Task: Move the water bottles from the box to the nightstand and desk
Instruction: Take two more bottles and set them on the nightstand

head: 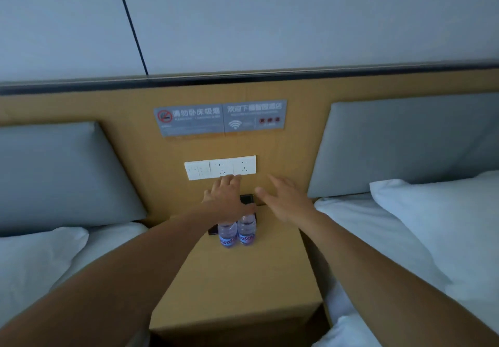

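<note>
Bottles (228,234) (clear plastic) stand on smooth wooden nightstand (243,279); left hand (226,198) and right hand (283,200) hover released.

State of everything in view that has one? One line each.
Left bottle, upright on nightstand, top hidden.
Right bottle, upright beside it, top hidden.
Left hand, over both bottle tops; grip unclear.
Right hand, open, holding nothing.
</note>
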Demonstrator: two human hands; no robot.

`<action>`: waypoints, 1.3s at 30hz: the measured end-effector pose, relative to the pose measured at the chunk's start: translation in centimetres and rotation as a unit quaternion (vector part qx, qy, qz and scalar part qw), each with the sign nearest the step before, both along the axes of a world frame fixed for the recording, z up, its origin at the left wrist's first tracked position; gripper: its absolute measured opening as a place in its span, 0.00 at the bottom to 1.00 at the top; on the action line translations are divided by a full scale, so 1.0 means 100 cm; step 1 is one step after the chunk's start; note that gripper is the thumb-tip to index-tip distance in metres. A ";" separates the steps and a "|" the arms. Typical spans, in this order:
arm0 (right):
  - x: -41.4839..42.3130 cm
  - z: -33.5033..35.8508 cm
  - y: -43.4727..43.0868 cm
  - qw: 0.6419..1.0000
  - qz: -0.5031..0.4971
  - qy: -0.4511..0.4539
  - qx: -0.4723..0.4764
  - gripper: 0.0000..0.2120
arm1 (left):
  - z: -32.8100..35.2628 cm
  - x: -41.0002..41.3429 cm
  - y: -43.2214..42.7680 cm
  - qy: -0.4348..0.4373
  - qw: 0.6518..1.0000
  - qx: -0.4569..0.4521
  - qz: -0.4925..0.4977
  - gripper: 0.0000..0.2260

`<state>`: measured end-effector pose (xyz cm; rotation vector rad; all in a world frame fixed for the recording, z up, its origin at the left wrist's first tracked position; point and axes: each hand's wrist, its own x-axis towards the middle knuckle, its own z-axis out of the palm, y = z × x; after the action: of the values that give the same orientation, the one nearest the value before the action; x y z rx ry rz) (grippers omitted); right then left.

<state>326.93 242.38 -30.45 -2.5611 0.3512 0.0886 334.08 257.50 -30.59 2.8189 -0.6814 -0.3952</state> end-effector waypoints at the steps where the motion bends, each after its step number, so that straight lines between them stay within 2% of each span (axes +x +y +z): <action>1: -0.010 0.013 0.000 1.000 -0.007 0.003 -0.018 0.33 | 0.011 -0.007 -0.002 -0.001 1.000 -0.010 -0.009 0.41; 9: -0.126 0.055 -0.007 0.988 -0.133 0.037 -0.073 0.34 | 0.057 -0.075 -0.035 0.013 0.992 0.016 -0.126 0.40; 13: -0.204 0.064 -0.020 0.967 -0.229 0.046 -0.101 0.33 | 0.071 -0.127 -0.066 -0.004 0.973 0.030 -0.230 0.37; 16: -0.273 0.070 -0.030 0.944 -0.304 0.068 -0.111 0.33 | 0.076 -0.176 -0.095 -0.006 0.949 0.035 -0.313 0.39; 22: -0.436 0.078 -0.028 0.889 -0.440 0.090 -0.095 0.34 | 0.094 -0.321 -0.147 -0.019 0.890 0.023 -0.456 0.40; 28: -0.623 0.090 0.001 0.823 -0.555 0.091 -0.083 0.35 | 0.113 -0.503 -0.174 -0.046 0.818 0.028 -0.572 0.39; 33: -0.791 0.099 0.046 0.755 -0.644 0.094 -0.082 0.35 | 0.121 -0.679 -0.169 -0.064 0.738 0.017 -0.672 0.38; 39: -0.942 0.106 0.107 0.670 -0.730 0.110 -0.074 0.34 | 0.125 -0.847 -0.149 -0.064 0.646 0.007 -0.760 0.38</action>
<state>232.77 253.09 -19.81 -1.6317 2.3785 -0.2428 249.43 242.61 -18.11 1.4721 -2.8771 -0.3533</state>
